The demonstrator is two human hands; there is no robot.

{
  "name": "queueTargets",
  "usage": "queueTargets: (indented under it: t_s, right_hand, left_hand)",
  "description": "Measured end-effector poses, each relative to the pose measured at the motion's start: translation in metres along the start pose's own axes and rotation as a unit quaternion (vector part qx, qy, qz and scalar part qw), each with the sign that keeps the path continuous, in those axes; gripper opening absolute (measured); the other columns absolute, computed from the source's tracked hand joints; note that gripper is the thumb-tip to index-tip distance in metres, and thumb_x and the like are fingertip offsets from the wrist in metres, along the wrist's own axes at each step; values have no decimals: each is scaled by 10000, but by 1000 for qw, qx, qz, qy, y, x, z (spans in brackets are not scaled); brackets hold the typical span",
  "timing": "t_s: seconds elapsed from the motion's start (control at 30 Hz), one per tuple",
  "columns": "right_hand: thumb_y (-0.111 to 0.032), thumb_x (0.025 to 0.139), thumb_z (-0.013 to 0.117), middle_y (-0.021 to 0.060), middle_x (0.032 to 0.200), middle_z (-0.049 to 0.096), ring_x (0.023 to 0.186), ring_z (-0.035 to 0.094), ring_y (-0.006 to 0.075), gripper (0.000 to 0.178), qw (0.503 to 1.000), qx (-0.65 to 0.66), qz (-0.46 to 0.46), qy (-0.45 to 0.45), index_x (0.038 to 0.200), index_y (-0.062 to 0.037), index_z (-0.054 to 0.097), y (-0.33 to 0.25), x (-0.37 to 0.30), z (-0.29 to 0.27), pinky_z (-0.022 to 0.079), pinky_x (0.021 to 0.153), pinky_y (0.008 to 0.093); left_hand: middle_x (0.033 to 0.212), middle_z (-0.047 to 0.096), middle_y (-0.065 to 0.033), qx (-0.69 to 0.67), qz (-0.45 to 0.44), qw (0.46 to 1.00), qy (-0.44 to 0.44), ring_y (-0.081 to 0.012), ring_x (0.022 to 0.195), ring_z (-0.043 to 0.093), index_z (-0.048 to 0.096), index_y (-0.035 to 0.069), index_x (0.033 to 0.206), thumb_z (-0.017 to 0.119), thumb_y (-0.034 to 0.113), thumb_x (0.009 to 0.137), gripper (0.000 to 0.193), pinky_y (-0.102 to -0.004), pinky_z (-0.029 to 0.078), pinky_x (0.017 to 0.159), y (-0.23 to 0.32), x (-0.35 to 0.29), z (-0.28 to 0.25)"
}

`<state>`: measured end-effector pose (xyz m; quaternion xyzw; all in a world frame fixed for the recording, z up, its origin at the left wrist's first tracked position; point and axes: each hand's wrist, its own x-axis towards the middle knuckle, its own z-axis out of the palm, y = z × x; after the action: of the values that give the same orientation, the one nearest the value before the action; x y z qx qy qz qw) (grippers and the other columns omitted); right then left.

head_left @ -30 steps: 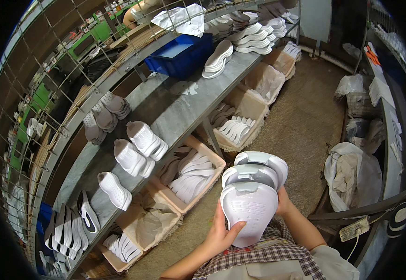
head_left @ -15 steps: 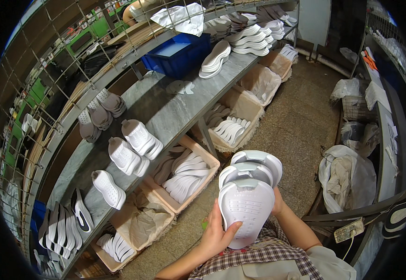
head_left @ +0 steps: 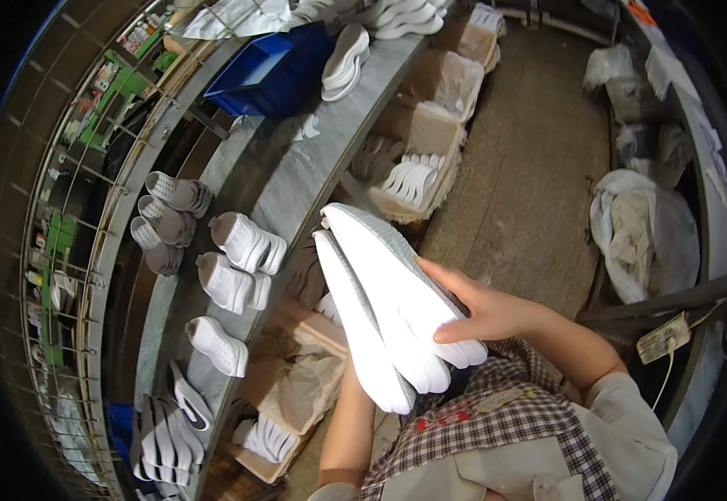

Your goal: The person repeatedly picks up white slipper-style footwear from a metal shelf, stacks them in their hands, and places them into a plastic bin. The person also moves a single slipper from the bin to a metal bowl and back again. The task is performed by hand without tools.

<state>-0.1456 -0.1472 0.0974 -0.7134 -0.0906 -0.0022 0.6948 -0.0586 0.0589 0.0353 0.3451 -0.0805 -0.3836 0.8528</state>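
Observation:
A bundle of white shoe soles (head_left: 388,317) is turned on edge in front of my body, its side walls facing up and its members fanned slightly apart. My right hand (head_left: 484,309) grips the bundle from the right, thumb across the side walls and fingers along the far edge. On the other side, my left forearm (head_left: 347,438) runs up behind the bundle, which hides my left hand and its fingers. Nearest on the left, a single white sole (head_left: 217,346) lies on the grey bench (head_left: 297,171).
More white soles (head_left: 242,259) and greyish ones (head_left: 167,213) sit on the bench, with a blue bin (head_left: 267,79) farther back. Lined crates (head_left: 418,138) of soles stand under the bench edge. A wire mesh (head_left: 71,334) borders the left; a white sack (head_left: 643,234) is at right.
The soles have swung from upright, footbeds facing me, to lying on edge and tilted left. My right hand has come round into view on them, while my left has gone behind. The view has shifted.

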Motion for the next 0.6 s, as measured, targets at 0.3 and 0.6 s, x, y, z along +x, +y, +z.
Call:
queueTargets:
  t_s: [0.3, 0.6]
  right_hand:
    - [-376, 858, 548, 188, 1051, 629, 890, 667, 251, 587, 764, 633, 39, 123, 1297, -2, 436, 23, -14, -18, 593, 718, 377]
    - [-250, 805, 566, 233, 1318, 426, 1107, 545, 287, 720, 853, 510, 69, 87, 1398, 0, 243, 79, 6, 31, 492, 921, 394]
  left_hand:
    - [1447, 309, -105, -270, 29, 959, -79, -329, 1065, 498, 387, 197, 1380, 619, 341, 834, 611, -435, 450, 753, 5, -19, 4]
    - [1050, 450, -107, -186, -44, 980, -50, -197, 786, 447, 473, 55, 1142, 571, 308, 869, 386, -265, 385, 554, 7, -2, -14]
